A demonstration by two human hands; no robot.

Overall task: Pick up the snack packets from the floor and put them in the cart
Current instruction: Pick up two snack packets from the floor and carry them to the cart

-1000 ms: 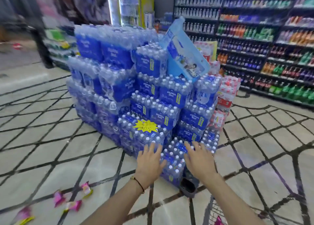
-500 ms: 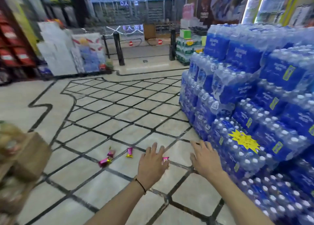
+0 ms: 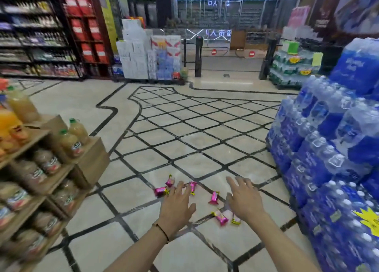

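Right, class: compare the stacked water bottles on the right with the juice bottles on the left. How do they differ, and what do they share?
The water bottles are clear with blue labels, shrink-wrapped in packs; the juice bottles hold yellowish drink, have green caps and stand singly. The water bottles are piled pack on pack; the juice bottles sit on wooden shelving. Both are drinks displays beside the tiled floor.

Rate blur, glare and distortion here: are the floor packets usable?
Head view: edges bend from the wide lens; juice shelf and water packs smear with motion blur; floor shows mild sheen; snack packets look fairly sharp.
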